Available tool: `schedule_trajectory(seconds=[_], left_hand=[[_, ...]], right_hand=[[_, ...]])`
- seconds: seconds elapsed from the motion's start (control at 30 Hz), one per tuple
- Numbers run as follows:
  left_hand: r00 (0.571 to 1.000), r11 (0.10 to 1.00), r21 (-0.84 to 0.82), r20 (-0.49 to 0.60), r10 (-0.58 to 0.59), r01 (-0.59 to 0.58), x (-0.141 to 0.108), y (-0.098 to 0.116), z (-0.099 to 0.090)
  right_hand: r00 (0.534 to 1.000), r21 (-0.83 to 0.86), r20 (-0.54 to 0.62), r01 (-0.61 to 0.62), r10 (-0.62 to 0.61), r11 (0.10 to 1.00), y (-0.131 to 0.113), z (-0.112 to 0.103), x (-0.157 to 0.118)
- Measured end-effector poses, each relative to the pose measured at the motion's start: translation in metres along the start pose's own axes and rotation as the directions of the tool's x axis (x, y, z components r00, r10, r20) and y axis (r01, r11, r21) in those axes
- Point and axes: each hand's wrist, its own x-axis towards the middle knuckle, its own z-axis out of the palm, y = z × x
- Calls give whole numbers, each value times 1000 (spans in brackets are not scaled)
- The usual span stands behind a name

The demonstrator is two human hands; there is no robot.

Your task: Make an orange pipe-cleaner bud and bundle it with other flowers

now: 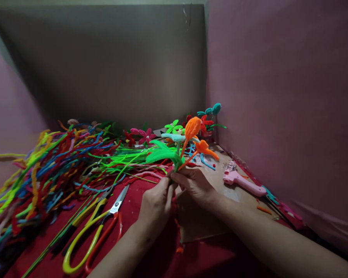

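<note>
Both my hands meet in the middle, closed around the lower stems of a pipe-cleaner flower bunch (193,128). My left hand (156,200) pinches the base from the left. From the right, the fingertips of my right hand (195,183) press on the same stems, just below the leaves. The bunch stands upright, with an orange bud on top, an orange flower to the right, a pale blue flower behind and broad green leaves (162,151) leaning left. The stem ends are hidden behind my fingers.
Scissors (116,204) with yellow and red handles lie left beside yellow-handled pliers (88,214). A heap of colourful pipe cleaners (46,173) covers the far left. On brown cardboard (203,220) at right rests a pink glue gun (243,181). Finished flowers (146,135) stand behind; a pink wall borders the right.
</note>
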Motion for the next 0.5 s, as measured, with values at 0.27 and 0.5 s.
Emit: schedule_trajectory(seconds=[0.27,0.5], left_hand=[[971,891,-393,153,-181,228,0,9,2],[859,339,-790,483,-169,511,2,7,2]], right_hand=[[974,9,187,127,-126,992,-1,-3,-2],[984,130,172,19,-42,991,-2,-2,-2]])
